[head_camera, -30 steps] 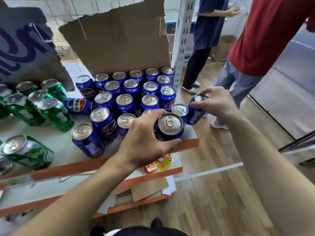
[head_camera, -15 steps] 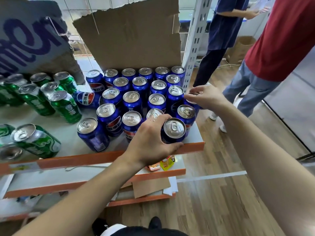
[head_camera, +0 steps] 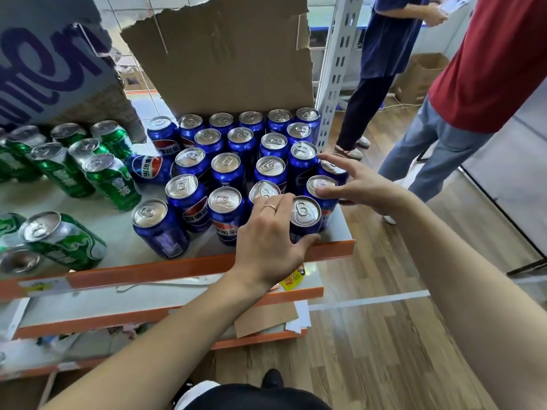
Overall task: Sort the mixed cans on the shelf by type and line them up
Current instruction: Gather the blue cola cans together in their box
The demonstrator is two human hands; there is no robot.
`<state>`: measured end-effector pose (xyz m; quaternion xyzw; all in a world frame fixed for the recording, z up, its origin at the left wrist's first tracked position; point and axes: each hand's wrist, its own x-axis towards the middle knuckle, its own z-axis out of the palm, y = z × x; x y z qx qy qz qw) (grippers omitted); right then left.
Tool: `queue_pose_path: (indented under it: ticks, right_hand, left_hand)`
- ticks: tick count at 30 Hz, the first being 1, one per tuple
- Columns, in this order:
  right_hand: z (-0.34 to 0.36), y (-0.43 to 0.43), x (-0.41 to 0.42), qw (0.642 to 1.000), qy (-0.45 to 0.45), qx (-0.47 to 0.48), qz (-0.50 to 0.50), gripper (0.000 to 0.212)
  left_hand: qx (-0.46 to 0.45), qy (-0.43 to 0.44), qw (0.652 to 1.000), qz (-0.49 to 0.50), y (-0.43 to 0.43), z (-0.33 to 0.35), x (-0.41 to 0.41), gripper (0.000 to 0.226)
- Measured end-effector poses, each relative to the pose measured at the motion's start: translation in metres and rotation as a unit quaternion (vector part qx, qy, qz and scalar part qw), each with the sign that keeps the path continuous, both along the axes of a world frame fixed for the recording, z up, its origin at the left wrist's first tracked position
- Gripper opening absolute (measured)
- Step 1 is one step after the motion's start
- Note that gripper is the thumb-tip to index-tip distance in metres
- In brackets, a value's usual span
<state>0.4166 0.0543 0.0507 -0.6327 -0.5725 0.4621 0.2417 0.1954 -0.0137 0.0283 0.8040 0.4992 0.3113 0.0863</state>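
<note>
Several blue cola cans (head_camera: 226, 164) stand in rows on the right part of the shelf (head_camera: 177, 266). One blue can (head_camera: 148, 168) lies on its side. Green cans (head_camera: 109, 179) stand grouped at the left, and one green can (head_camera: 63, 241) lies tilted near the front edge. My left hand (head_camera: 266, 241) grips the front-right blue can (head_camera: 305, 213), fingers on its left side and thumb under its front. My right hand (head_camera: 358, 184) hovers with fingers spread over the rightmost blue cans (head_camera: 333, 168), one fingertip touching a can top (head_camera: 321, 184).
A torn cardboard sheet (head_camera: 222, 54) stands behind the blue cans beside a white perforated shelf post (head_camera: 337, 69). A printed box (head_camera: 53, 63) leans at the back left. Two people (head_camera: 488, 69) stand on the wooden floor to the right. Lower shelves hold cardboard and packets.
My right hand set its blue can down at the shelf's right edge and let go, fingers now spread. My left hand kept its grip on the front can.
</note>
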Motion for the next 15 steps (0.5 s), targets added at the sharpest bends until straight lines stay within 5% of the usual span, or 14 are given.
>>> queue_pose_path:
  ticks: [8, 15]
  right_hand:
    - [-0.005, 0.002, 0.009, 0.996, -0.062, 0.009, 0.071, 0.101]
    - [0.001, 0.005, -0.001, 0.984, -0.131, 0.019, 0.120, 0.088]
  left_hand:
    - [0.014, 0.084, 0.995, 0.048, 0.003, 0.000, -0.002, 0.076]
    - [-0.010, 0.123, 0.989, 0.085, 0.018, -0.003, -0.014, 0.071]
